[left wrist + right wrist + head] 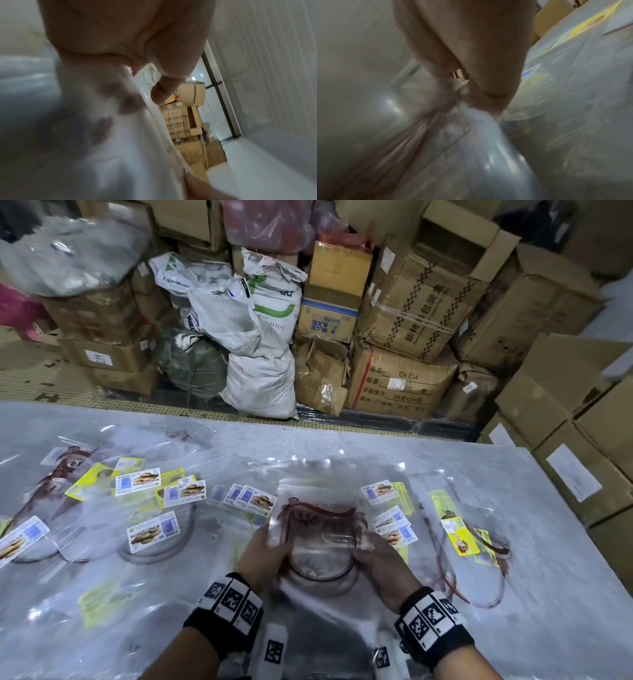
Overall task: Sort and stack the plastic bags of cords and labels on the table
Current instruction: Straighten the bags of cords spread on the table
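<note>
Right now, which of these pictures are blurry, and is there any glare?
Head view: sharp, with white glare streaks on the clear plastic bag and table. Left wrist view: smeared up close, cardboard boxes behind sharper. Right wrist view: blurred throughout, bright glints on plastic.

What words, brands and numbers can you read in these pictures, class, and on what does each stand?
"ExxonMobil": white sack behind the table.
"BLUE AXE", upside down: blue and white box.
"CH204" and "25", beside Chinese print: brown carton.
"BISKUT LENGA": biscuit label inside a bag on the table; the other such labels carry it too.
Barcode digits, yellow labels, print on the held bag: too small or blurred.
Wrist views: nothing readable.
</note>
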{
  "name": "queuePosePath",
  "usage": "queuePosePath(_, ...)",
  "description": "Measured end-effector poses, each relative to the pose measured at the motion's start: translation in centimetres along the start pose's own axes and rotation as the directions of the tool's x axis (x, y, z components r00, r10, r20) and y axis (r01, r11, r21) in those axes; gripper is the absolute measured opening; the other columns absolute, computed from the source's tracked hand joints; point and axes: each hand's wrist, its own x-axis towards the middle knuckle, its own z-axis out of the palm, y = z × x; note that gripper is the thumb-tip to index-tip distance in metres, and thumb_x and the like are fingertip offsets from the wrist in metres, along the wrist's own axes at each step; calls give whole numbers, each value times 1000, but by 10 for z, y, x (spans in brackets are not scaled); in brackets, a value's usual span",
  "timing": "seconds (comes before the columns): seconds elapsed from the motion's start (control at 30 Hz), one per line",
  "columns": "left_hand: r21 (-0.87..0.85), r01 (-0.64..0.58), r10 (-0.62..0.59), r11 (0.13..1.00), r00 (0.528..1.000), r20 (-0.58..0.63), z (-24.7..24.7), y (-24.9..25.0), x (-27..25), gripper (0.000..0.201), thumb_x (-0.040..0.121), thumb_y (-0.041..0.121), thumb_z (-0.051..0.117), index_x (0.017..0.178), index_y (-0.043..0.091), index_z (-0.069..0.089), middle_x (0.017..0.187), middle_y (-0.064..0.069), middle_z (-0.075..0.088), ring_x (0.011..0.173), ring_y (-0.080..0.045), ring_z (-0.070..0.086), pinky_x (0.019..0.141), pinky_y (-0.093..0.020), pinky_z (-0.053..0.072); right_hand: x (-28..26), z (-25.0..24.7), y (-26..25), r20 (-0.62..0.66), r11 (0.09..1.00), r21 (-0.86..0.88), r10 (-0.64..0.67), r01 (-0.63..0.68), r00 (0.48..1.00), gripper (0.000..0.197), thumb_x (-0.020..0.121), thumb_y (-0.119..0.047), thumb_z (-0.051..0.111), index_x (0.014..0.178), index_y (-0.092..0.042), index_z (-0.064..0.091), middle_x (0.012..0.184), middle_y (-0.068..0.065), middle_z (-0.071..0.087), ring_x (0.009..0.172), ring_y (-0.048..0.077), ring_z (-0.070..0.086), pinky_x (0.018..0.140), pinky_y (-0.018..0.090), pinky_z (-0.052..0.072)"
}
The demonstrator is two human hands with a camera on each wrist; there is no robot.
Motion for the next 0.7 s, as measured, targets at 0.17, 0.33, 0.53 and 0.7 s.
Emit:
queuePosePath(0.17,-240,131,-113,962,990,90,-6,0,-1,48,66,21,77,103,-7,67,92,-20,66,91,-32,61,94,-52,51,1,-3,3,-121,995,22,99,-97,988,23,94,8,49,85,-3,68,68,12,70,52,19,65,45,22,47)
queuePosePath(0.33,-211,39,-19,977,995,94,0,-5,-1,42,67,14,72,106,4,60,79,-26,67,69,-34,63,64,-51,52,7,1,8,-179,979,-24,194,-201,965,3,80,-9,62,83,-8,61,68,9,62,67,27,57,59,30,37)
queuePosePath(0.53,-52,-114,119,992,988,102,-4,-18,-5,49,77,11,74,119,17,51,71,-11,69,56,-30,63,50,-34,52,8,-7,8,-263,976,-49,194,-213,945,23,90,2,47,71,-11,49,57,6,48,46,18,44,45,24,33)
queuePosePath(0.7,-180,5,14,984,995,102,-2,-19,-9,35,79,2,69,111,6,53,58,-9,58,44,-21,51,38,-24,35,-1,0,12,-234,969,-10,237,-246,943,25,97,-4,47,74,-10,56,52,2,58,43,14,52,39,23,37)
